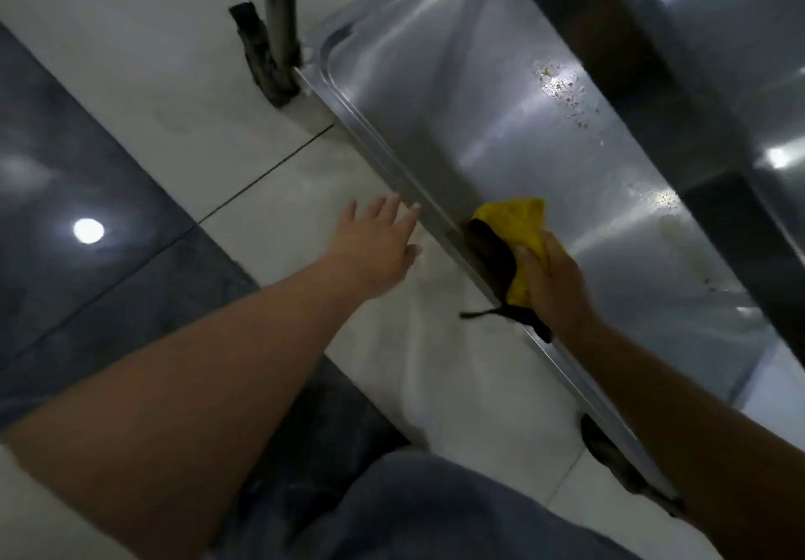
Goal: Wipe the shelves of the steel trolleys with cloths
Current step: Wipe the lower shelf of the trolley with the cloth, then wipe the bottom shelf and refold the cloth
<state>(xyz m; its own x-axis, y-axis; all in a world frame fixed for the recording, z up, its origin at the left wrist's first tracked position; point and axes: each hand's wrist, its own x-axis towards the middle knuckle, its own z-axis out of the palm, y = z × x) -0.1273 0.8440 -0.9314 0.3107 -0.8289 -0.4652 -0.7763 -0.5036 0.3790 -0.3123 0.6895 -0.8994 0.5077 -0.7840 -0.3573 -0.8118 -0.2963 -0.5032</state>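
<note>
The lowest shelf of a steel trolley runs diagonally from upper centre to lower right, with a raised rim along its near edge. My right hand grips a yellow cloth with a dark side and holds it on the shelf just inside the rim. My left hand hovers with fingers spread and straight beside the rim, its fingertips close to the steel edge, holding nothing. Dried specks of dirt lie farther up the shelf, and a faint stain lies to the right of the cloth.
An upper shelf overhangs at top right. The trolley post and a dark caster stand at the shelf's far corner; another caster shows below my right forearm. Pale and dark floor tiles lie left. My trouser leg fills the bottom.
</note>
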